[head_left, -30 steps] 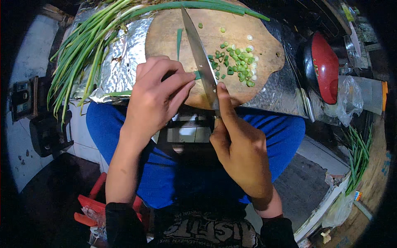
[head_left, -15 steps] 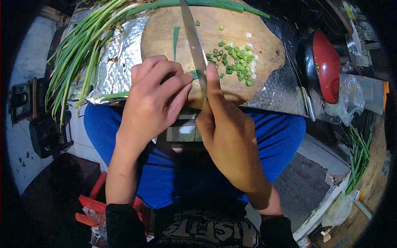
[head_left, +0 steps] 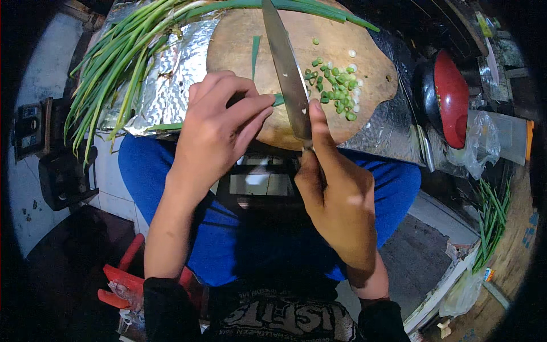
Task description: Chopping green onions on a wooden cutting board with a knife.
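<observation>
While facing a foil-covered table (head_left: 179, 71), working over a wooden cutting board (head_left: 373, 65) set upon it. Having a bundle of spring onions (head_left: 117, 77) draped along the left and arching across the board's far edge. Grasping a long knife (head_left: 290, 77) firmly in the right hand (head_left: 342, 191), with its blade angled away across the board. Pinching a green stalk (head_left: 278, 100) in the left hand (head_left: 213, 122), with one end just left of the blade. Having small chopped rings (head_left: 341, 85), green and white, strewn on the board to the blade's right.
</observation>
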Available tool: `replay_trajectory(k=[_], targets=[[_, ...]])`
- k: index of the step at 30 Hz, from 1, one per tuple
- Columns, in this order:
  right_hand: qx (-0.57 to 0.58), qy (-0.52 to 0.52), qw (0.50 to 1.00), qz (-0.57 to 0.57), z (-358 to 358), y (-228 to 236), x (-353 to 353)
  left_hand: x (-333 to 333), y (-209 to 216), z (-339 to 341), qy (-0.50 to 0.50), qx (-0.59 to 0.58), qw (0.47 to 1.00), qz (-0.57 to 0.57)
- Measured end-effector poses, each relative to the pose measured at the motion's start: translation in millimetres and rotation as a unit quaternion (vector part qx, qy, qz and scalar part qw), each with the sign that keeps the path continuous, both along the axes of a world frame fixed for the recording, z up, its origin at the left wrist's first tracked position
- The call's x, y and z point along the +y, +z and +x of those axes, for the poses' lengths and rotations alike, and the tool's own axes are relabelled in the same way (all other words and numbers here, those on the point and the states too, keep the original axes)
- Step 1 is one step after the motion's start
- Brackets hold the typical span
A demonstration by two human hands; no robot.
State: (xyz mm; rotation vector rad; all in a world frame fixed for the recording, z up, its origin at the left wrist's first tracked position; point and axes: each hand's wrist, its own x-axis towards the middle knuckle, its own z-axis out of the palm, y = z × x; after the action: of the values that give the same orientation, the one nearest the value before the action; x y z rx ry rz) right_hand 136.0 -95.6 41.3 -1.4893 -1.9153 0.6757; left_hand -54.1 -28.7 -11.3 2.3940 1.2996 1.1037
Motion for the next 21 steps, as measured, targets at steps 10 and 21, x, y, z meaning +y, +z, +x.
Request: replay_trajectory(k=[10, 21], targets=[[-0.074, -0.004, 0.995, -0.066, -2, 1, -7, -1, 2, -2, -0.008, 0.008, 1.0, -0.015], [-0.085, -0.001, 0.996, 0.008, -18, -21, 8, -3, 10, 0, -0.011, 0.029, 0.998, -0.053]])
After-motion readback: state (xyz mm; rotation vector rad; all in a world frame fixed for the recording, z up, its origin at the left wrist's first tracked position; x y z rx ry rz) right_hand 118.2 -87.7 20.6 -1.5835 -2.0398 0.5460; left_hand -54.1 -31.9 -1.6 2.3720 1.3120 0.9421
